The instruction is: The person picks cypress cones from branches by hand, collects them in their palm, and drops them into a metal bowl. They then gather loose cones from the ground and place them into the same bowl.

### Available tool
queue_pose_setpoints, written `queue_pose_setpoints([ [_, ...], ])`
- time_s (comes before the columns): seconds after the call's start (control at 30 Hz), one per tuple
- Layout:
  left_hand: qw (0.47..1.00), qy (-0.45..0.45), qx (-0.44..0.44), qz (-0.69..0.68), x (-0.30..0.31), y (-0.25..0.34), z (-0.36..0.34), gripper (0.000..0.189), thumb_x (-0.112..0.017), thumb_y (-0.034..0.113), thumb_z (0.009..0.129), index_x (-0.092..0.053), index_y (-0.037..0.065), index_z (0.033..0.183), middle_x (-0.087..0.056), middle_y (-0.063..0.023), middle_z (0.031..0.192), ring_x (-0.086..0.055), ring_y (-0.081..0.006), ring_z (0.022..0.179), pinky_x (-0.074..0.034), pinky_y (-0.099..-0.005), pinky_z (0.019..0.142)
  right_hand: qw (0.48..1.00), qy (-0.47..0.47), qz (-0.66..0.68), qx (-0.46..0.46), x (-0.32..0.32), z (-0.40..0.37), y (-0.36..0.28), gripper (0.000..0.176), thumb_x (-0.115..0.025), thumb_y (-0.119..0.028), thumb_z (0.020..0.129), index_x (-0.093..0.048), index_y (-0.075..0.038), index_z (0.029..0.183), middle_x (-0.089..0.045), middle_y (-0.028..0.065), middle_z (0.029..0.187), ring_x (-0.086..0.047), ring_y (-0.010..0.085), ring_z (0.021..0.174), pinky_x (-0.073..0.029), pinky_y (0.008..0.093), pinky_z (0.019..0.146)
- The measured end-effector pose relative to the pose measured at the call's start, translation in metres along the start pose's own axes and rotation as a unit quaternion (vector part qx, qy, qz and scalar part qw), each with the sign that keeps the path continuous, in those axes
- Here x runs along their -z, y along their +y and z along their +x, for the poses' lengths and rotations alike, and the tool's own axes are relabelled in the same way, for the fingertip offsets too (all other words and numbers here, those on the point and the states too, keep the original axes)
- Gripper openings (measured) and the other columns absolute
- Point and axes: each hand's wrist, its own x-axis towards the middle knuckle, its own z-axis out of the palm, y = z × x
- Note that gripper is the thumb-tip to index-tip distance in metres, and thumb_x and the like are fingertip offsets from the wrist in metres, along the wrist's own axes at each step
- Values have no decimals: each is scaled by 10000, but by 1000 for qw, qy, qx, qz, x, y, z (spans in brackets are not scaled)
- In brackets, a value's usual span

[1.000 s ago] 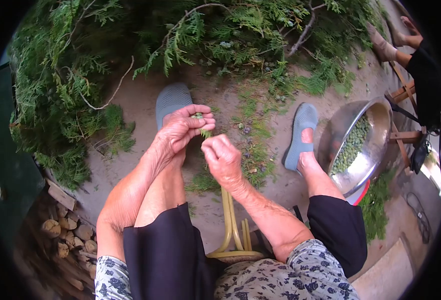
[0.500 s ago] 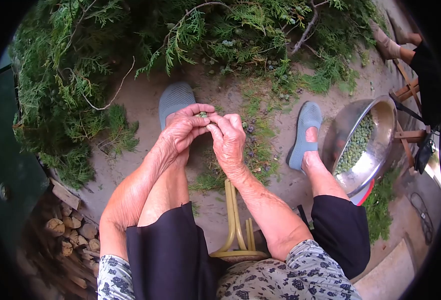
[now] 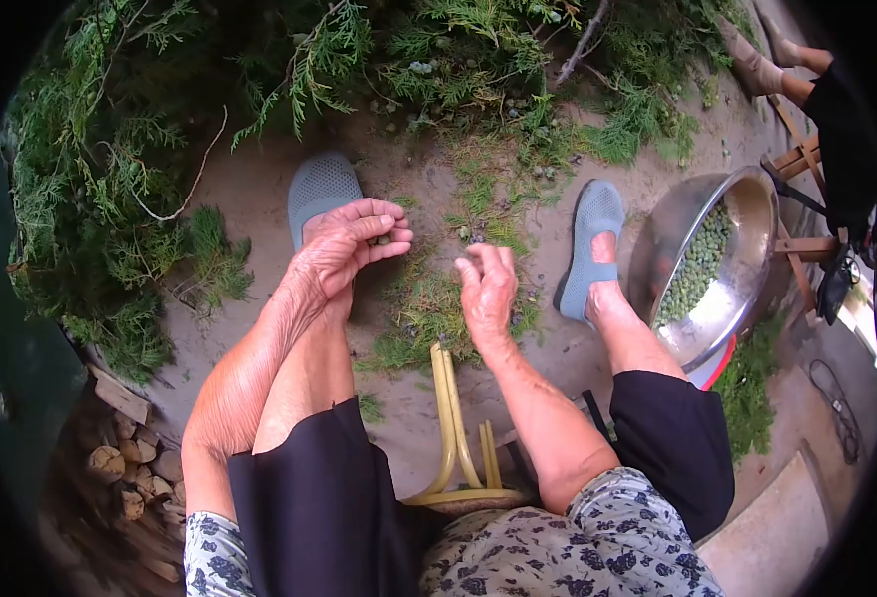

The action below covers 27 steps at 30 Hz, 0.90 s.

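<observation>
My left hand [image 3: 356, 237] is closed loosely over a few small green cones [image 3: 384, 239], partly hidden behind the curled fingers and thumb. It is above my left shoe, close to the shin. To its right, and apart from it, my right hand [image 3: 489, 294] hangs over the littered ground with thumb and fingers parted. I see nothing in that hand. Beneath the hands lie green sprigs and dark bits [image 3: 428, 308]. On the right a tilted metal basin [image 3: 647, 264] holds many green cones [image 3: 699, 264].
Leafy evergreen branches [image 3: 438, 60] are heaped across the far side. A yellow chair frame [image 3: 445, 418] stands between my legs. Stacked firewood [image 3: 125, 468] is at the lower left. Another person's feet [image 3: 757, 70] and a wooden stool [image 3: 806, 245] are at the right.
My right hand has drawn away from my left, moving right and down. The left hand stays curled over the cones. The whole view has shifted slightly.
</observation>
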Motion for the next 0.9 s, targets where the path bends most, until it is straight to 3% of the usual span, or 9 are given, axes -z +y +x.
queue_pose_setpoints([
  [0.23, 999, -20, 9, 23, 1, -1, 2, 176, -563, 120, 913, -577, -31, 1003, -617, -100, 916, -636, -188, 827, -573, -326, 776, 990, 22, -124, 70, -6, 31, -1, 289, -736, -52, 677, -618, -40, 940, -522, 133, 913, -535, 316, 871, -444, 390, 737],
  [0.37, 999, -31, 15, 22, 3, -3, 3, 204, -561, 153, 919, -573, -28, 1012, -616, -101, 920, -633, -192, 830, -571, -342, 772, 987, 89, -95, 95, -3, 23, -19, 237, -723, -68, 710, -625, -40, 924, -521, 122, 915, -545, 275, 855, -460, 368, 710],
  [0.43, 1000, -8, 13, 9, -1, -2, 0, 230, -552, 181, 927, -572, -30, 1017, -615, -105, 921, -633, -201, 829, -571, -353, 768, 996, 9, 82, 27, 3, 17, -43, 218, -714, -88, 727, -623, -44, 920, -517, 125, 921, -527, 287, 917, -447, 384, 799],
  [0.5, 999, -39, 19, -8, 2, -1, 1, 253, -554, 204, 928, -571, -29, 1027, -614, -112, 932, -633, -207, 829, -573, -361, 763, 977, -134, 151, 70, 13, 23, -56, 251, -724, -138, 746, -631, -43, 959, -559, 142, 1006, -564, 287, 973, -466, 359, 829],
  [0.57, 999, -27, 30, 16, 4, 1, -2, 266, -561, 211, 925, -566, -32, 1034, -610, -121, 944, -630, -210, 833, -576, -363, 757, 993, -11, 78, 87, 20, 43, -52, 281, -696, -151, 778, -608, -15, 1009, -541, 182, 1091, -539, 326, 1045, -452, 396, 869],
  [0.63, 998, -47, 31, 14, 6, 1, 0, 268, -557, 209, 928, -560, -38, 1032, -606, -131, 948, -627, -210, 838, -580, -362, 747, 992, 118, 1, 42, 26, 80, -26, 399, -659, -179, 815, -545, 2, 1152, -479, 218, 1201, -489, 364, 1117, -407, 434, 952],
  [0.73, 998, -65, 23, 9, 7, 0, 0, 261, -552, 206, 931, -553, -40, 1021, -603, -137, 942, -627, -218, 832, -582, -357, 733, 986, 143, -70, 43, 42, 132, -12, 548, -624, -217, 847, -417, -6, 1308, -347, 256, 1357, -369, 398, 1249, -319, 469, 1050],
  [0.83, 998, -60, 32, 11, 4, 3, -3, 254, -545, 200, 934, -552, -38, 1022, -603, -135, 944, -626, -220, 834, -580, -359, 731, 984, 10, -131, -122, 33, 147, -19, 707, -643, -294, 842, -295, -42, 1403, -126, 278, 1480, -134, 424, 1372, -180, 520, 1119],
  [0.9, 998, -61, 29, 6, 4, 3, -3, 252, -540, 198, 937, -554, -39, 1020, -605, -137, 942, -628, -221, 831, -579, -360, 730, 980, -15, -187, -60, 10, 117, -29, 755, -669, -284, 816, -275, -43, 1413, -118, 262, 1487, -124, 442, 1367, -142, 536, 1122],
])
